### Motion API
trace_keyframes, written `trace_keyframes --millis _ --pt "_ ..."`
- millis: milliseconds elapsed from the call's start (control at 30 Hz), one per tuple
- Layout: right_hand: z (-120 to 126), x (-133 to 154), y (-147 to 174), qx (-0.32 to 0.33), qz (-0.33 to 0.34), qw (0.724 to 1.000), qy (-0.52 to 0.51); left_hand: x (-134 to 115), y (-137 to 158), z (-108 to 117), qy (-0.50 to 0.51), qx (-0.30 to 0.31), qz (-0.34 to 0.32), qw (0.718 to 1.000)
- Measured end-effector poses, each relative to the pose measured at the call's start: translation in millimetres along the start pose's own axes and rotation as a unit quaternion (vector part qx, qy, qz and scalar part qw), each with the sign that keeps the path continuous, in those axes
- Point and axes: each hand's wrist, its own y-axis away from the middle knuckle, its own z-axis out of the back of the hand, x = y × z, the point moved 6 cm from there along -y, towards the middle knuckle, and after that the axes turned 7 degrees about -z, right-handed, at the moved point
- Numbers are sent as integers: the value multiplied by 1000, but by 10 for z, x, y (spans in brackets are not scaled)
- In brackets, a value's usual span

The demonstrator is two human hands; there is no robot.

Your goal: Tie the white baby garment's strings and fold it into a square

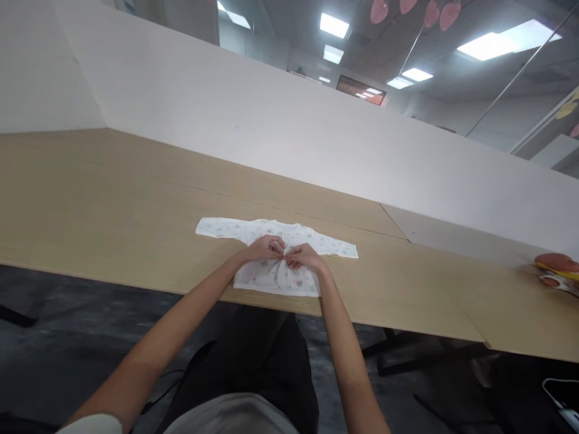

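Observation:
A small white baby shirt [235,228] with a faint printed pattern lies flat on the wooden table [113,211], sleeves spread to the left and right. My left hand [268,248] and my right hand [302,255] meet at the middle of the shirt's front. Both pinch the fabric there with closed fingertips, about where the front opening runs. The shirt's lower hem reaches close to the table's near edge.
A white partition wall [271,132] runs along the table's far side. An orange and yellow object [557,266] lies at the far right of the table. A white cable [561,404] is on the dark floor at lower right.

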Motion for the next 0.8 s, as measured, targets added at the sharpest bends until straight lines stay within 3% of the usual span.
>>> trace_keyframes --millis 233,500,800 --pt "-14 22 19 31 17 999 -20 -30 -8 36 1 -9 -15 1000" --pt "-32 42 31 17 0 999 -31 -161 44 -11 -54 -8 -9 998" --pt "-3 16 19 -2 -31 999 -38 -149 24 13 -130 -33 -57 989"
